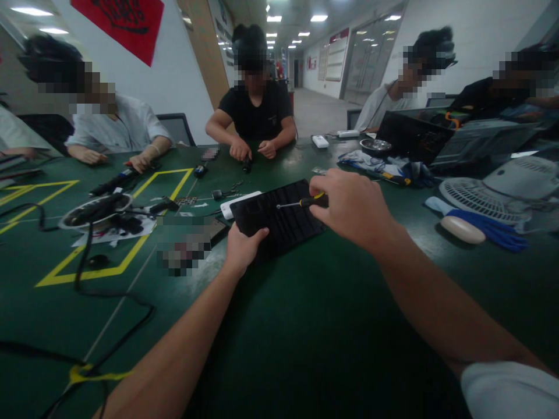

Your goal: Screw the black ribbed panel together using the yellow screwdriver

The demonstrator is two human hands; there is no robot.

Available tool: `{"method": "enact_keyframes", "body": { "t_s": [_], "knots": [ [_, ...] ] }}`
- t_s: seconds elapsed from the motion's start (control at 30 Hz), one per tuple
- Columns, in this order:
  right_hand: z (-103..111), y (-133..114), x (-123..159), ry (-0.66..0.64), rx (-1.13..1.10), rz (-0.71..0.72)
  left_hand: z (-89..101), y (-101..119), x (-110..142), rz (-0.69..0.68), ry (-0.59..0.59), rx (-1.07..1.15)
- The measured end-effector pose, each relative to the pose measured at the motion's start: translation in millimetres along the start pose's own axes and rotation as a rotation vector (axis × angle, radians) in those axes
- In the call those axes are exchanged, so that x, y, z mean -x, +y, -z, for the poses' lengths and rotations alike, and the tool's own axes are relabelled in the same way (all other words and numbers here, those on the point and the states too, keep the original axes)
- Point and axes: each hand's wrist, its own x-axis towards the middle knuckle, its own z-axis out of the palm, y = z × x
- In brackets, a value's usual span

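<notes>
At near edge (left hand (241, 247)), black panel (279, 221)

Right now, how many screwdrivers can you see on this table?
1 for sure: the screwdriver in the right hand, tip over the black panel. Others may hide among the clutter on the left.

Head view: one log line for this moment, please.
left hand: grips black panel near edge | right hand: holds screwdriver, tip on panel | surface: green table
</notes>
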Motion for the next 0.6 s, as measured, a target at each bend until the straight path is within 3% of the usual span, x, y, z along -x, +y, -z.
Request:
{"method": "enact_keyframes", "body": {
  "t_s": [0.27,0.6],
  "knots": [
    [-2.4,2.2,-2.5,0.025,-0.006,-0.032,0.6,-1.9,-1.2,-0.002,0.012,-0.007],
    [-4.0,2.4,-5.9,-0.036,-0.010,-0.039,0.7,-2.7,-1.9,-0.017,0.013,-0.026]
  ]
}}
